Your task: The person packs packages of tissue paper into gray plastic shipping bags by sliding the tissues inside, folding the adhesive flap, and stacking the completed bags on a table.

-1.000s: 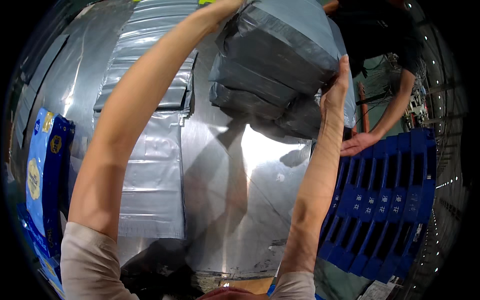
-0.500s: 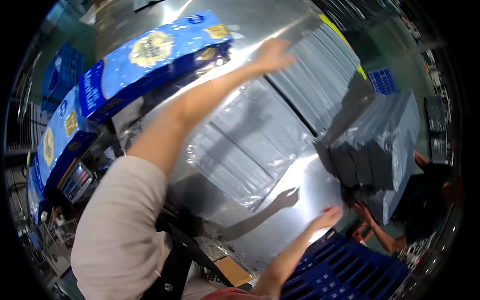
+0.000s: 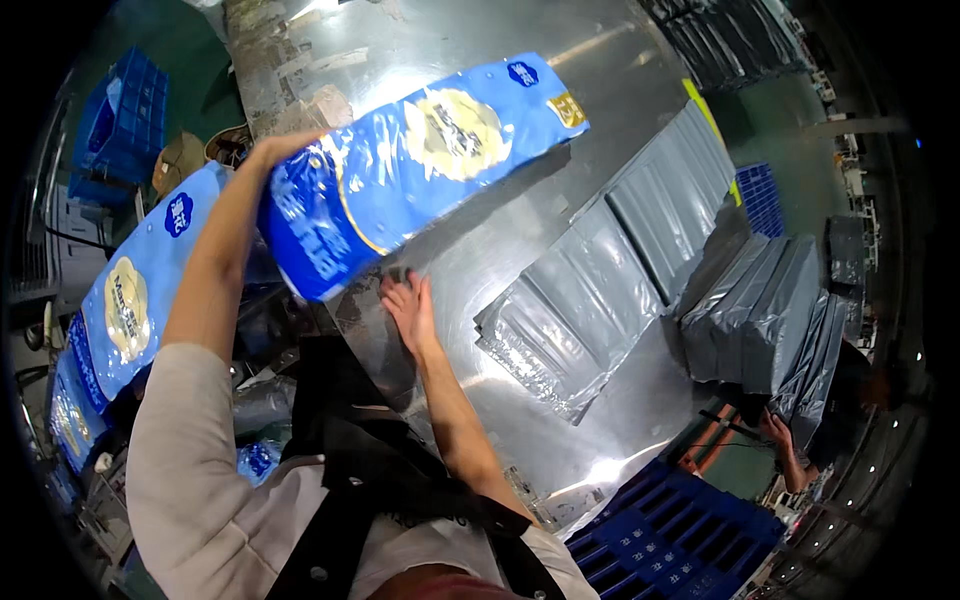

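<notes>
A long blue plastic-wrapped pack (image 3: pixel 390 215) with a pale yellow patch lies slanted over the steel table (image 3: pixel 480 265). My left hand (image 3: pixel 285 148) grips its far left corner, the fingers partly hidden along the back edge. Just in front of the pack's near edge, my right hand (image 3: pixel 410 312) is open, fingers spread, holding nothing. To the right lie flat grey plastic bags (image 3: pixel 580 300) in a layered row, with more grey bags (image 3: pixel 672 200) beyond a dark gap.
More blue packs (image 3: pixel 135 295) line up at the left. At the right, another person's hand (image 3: pixel 775 430) supports a thick stack of grey bags (image 3: pixel 755 315). Dark blue plastic pallets (image 3: pixel 670 535) sit below the table's near right side. A blue crate (image 3: pixel 125 125) stands far left.
My left hand has left the grey bags and taken hold of the blue pack. My right hand has moved left toward that pack. The other person's grey stack has shifted. The view has turned.
</notes>
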`<state>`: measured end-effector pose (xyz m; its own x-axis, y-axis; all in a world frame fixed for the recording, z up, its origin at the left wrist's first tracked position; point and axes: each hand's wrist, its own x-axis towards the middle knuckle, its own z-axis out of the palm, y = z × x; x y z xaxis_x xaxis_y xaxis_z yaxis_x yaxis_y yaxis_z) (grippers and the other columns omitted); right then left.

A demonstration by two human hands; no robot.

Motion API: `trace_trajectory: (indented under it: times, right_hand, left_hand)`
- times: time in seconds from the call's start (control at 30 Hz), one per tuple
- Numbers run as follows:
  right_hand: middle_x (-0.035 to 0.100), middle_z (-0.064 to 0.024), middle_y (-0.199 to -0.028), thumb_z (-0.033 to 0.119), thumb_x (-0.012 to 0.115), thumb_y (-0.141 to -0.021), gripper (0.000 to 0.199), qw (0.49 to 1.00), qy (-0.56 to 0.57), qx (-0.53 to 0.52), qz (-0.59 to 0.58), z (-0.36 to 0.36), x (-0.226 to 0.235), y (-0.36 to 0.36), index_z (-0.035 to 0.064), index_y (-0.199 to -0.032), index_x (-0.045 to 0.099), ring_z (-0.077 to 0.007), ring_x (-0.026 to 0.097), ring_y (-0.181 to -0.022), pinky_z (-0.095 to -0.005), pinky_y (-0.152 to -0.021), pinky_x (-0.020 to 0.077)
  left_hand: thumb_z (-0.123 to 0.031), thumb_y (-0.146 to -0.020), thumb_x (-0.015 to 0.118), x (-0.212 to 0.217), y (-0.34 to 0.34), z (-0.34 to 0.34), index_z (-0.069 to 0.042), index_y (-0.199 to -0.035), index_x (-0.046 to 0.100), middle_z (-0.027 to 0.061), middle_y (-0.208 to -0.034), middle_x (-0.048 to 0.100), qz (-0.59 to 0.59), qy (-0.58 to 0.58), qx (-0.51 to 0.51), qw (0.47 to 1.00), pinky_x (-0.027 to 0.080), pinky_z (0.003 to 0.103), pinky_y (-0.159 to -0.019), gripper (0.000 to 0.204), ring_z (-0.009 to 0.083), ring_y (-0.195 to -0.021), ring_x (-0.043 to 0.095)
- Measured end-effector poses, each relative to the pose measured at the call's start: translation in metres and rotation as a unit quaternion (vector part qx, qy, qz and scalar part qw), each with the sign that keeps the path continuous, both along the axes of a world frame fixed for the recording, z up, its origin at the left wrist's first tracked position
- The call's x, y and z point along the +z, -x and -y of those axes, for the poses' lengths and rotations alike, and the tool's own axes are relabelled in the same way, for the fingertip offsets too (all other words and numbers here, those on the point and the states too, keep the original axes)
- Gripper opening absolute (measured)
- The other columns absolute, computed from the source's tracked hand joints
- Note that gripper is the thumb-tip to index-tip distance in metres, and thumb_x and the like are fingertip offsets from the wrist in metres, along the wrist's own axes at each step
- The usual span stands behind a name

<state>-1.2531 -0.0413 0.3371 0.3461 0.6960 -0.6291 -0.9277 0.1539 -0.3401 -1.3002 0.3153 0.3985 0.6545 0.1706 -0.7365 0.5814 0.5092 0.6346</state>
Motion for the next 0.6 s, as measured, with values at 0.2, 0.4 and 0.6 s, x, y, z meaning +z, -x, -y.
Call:
trace_trajectory:
  times: [0.2,0.4,0.6]
  right_hand:
    - [0.059,-0.0095,-0.097,0.032,0.058,-0.077,0.041,0.991,0.028,-0.029,0.124,0.028,0.046,-0.055,0.0014,-0.104,0.053,-0.0185,0.058,-0.084,-0.0313,-0.077,0.0464]
    - [0.059,-0.0118,-0.091,0.02,0.059,-0.071,0.035,0.971,0.062,-0.053,0.224,0.1,0.186,-0.134,0.0013,-0.1,0.053,-0.023,0.059,-0.08,-0.0351,-0.076,0.0477]
    - [0.052,-0.0099,-0.104,0.017,0.06,-0.07,0.061,0.901,0.069,-0.066,0.424,0.223,0.204,-0.089,0.0037,-0.123,0.035,-0.0166,0.053,-0.091,-0.0306,-0.081,0.0444]
  left_hand:
    - [-0.059,-0.078,0.047,0.053,-0.039,0.131,-0.007,-0.108,0.055,0.0103,-0.099,0.061,-0.026,0.01,-0.14,0.99,0.047,0.034,-0.08,0.061,0.0169,-0.086,0.06]
    - [-0.043,-0.071,0.062,0.133,-0.074,0.206,0.004,-0.112,0.048,0.0171,-0.096,0.06,0.121,0.004,-0.152,0.981,0.05,0.029,-0.075,0.064,0.0197,-0.081,0.062]
    - [-0.035,-0.067,0.069,0.137,-0.049,0.316,0.0,-0.123,0.037,0.0177,-0.11,0.053,0.205,0.08,-0.169,0.961,0.046,0.033,-0.086,0.074,0.0236,-0.097,0.056]
